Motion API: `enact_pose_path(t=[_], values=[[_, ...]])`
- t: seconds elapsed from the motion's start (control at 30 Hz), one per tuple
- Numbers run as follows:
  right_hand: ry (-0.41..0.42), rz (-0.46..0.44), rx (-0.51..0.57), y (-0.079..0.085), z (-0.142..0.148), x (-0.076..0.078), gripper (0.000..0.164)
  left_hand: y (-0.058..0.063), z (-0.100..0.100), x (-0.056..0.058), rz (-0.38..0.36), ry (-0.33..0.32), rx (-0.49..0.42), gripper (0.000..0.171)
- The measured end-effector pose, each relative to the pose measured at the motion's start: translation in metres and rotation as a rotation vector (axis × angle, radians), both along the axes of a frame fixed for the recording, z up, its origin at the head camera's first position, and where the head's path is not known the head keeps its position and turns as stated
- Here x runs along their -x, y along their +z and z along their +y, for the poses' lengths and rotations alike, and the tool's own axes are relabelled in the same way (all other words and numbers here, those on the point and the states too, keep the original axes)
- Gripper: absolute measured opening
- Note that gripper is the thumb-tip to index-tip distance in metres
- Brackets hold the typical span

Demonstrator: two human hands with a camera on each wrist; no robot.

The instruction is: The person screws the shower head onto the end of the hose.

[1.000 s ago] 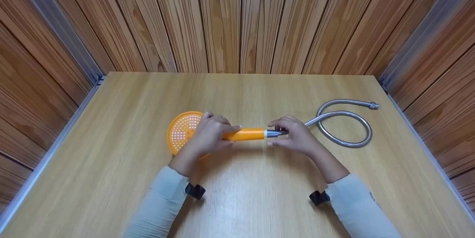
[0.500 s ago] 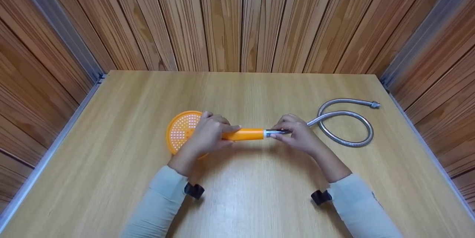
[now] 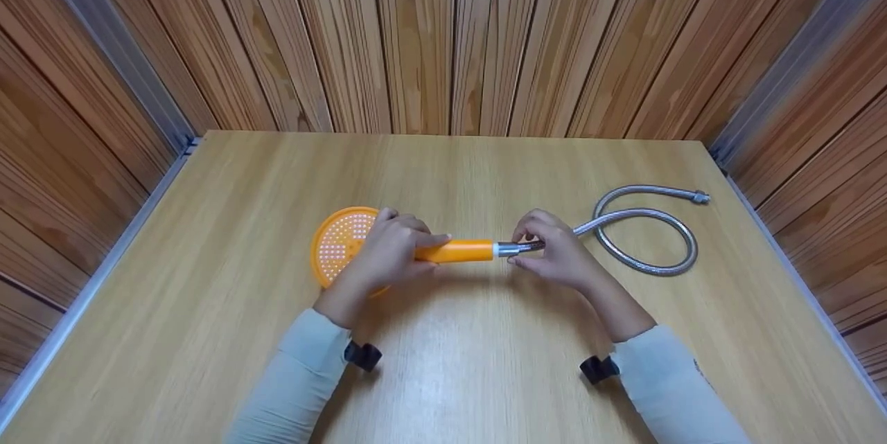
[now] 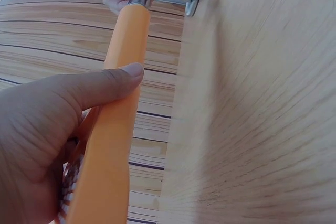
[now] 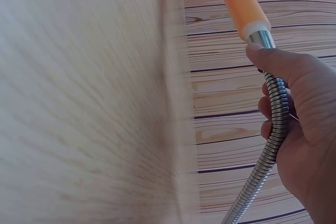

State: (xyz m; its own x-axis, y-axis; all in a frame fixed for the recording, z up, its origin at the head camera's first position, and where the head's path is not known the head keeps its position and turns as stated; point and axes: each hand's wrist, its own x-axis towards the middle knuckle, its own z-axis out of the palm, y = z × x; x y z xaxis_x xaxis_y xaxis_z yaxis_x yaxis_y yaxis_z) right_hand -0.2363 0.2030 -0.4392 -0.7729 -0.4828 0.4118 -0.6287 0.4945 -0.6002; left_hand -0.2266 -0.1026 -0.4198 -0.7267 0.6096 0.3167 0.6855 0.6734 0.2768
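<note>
An orange hand shower [image 3: 339, 246] lies level across the middle in the head view, its round perforated face at the left. My left hand [image 3: 395, 250] grips its neck, with the thumb [image 4: 113, 83] along the orange handle [image 4: 123, 40]. At the handle's right end, a white ring [image 5: 255, 28] meets a shiny metal connector [image 5: 261, 38] on a braided metal shower hose [image 5: 278, 111]. My right hand [image 3: 558, 250] holds this connector end, thumb against the connector and fingers curled behind the hose. The handle hides part of the left fingers.
The hose's loop [image 3: 689, 243] lies on the wooden table [image 3: 443, 375] at the right, its free end nut [image 3: 700, 197] pointing right. Wood-panelled walls [image 3: 416, 35] stand behind and at both sides, with metal rails [image 3: 111, 49] at the corners.
The right hand's fingers have shifted slightly right along the connector, closed in on it, then spread a little again. The left hand and hand shower stay in place.
</note>
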Motion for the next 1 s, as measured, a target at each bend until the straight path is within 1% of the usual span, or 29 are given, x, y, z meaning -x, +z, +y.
enact_pose_path(t=[0.17,0.3,0.53,0.7,1.0], values=[[-0.002,-0.008,-0.016,0.0028,0.0021,-0.0004,0.02,0.0011,-0.0008,0.0001,-0.01,0.005,-0.004,0.045],[0.008,-0.021,-0.023,0.0054,0.0034,-0.001,0.023,0.0018,-0.0008,0.0,-0.015,0.008,-0.005,0.045],[0.009,0.038,-0.026,0.0043,0.0023,-0.0008,0.025,0.0021,-0.0007,0.0,0.0,0.01,-0.009,0.046],[0.011,0.056,-0.006,0.0032,0.0021,-0.0004,0.032,0.0018,-0.0006,-0.0003,0.002,0.01,-0.013,0.048],[0.03,0.079,-0.006,0.003,0.0043,0.0011,0.024,0.0022,-0.0008,0.0003,0.005,0.009,0.0,0.047]])
